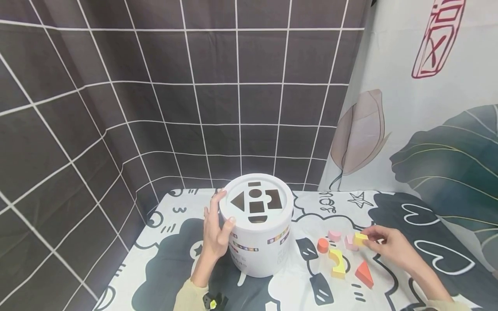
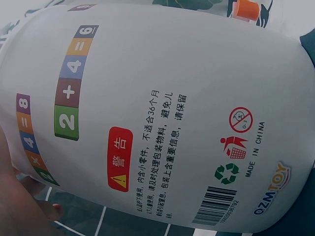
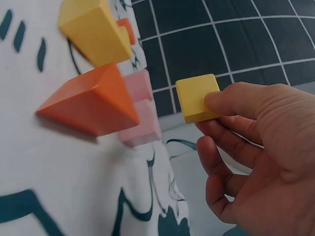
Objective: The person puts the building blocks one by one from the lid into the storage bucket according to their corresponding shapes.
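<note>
My left hand rests against the left side of a white shape-sorter bucket, its thumb and a fingertip touching the lid's rim. Cut into the lid are holes of several shapes, including a triangle, a circle and a square. To the right, my right hand pinches a small yellow block between thumb and fingers, above the cloth. Just beside it lie pink blocks. An orange-red triangular block lies nearer me, and a yellow arch block lies to its left.
A small orange-red round block lies between the bucket and the pink blocks. The patterned cloth covers the table. Behind hangs a dark gridded curtain, with a white leaf-printed one at the right.
</note>
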`<move>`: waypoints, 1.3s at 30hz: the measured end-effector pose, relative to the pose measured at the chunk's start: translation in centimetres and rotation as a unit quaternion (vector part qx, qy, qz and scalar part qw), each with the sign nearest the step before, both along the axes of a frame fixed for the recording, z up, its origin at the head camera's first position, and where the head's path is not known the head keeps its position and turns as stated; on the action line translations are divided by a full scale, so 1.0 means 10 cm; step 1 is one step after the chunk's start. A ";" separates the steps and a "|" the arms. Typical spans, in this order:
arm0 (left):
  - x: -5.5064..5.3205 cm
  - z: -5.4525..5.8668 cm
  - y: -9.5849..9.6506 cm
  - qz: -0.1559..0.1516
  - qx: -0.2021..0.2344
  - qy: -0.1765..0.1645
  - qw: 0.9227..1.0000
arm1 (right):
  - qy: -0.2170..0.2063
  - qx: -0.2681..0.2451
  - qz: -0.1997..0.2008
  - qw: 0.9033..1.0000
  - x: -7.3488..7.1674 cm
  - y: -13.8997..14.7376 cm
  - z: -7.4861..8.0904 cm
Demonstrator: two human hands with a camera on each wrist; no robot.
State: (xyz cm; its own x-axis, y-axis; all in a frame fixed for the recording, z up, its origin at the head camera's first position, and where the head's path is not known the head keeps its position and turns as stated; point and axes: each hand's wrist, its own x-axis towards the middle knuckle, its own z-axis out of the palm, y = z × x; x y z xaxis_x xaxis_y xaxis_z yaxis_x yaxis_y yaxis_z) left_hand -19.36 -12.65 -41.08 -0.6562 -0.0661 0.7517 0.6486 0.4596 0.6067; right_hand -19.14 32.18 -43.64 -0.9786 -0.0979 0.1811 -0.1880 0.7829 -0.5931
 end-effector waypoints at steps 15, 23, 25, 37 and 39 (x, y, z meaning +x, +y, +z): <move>0.02 -0.01 -0.01 0.004 -0.002 -0.001 1.000 | 0.025 -0.003 0.050 0.998 -0.19 -0.20 0.27; 0.03 -0.01 -0.01 0.006 -0.001 -0.004 1.000 | 0.055 0.009 0.091 0.994 -0.28 -0.38 0.54; 0.03 0.00 -0.01 0.007 -0.001 -0.003 1.000 | 0.059 0.008 0.097 0.994 -0.31 -0.43 0.60; 0.03 0.03 0.01 -0.001 0.002 0.004 1.000 | 0.078 -0.005 0.139 0.987 -0.50 -0.67 0.97; 0.03 0.03 0.01 -0.001 0.002 0.005 1.000 | 0.083 -0.007 0.144 0.986 -0.53 -0.73 1.04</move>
State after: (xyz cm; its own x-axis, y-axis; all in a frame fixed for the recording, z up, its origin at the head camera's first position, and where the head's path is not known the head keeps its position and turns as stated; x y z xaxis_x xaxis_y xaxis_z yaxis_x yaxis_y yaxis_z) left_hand -19.06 -12.57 -40.74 -0.6487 -0.0673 0.7581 0.6558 0.4560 0.6017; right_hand -24.48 24.84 -33.25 -0.8673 -0.3639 0.3398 -0.4970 0.6741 -0.5464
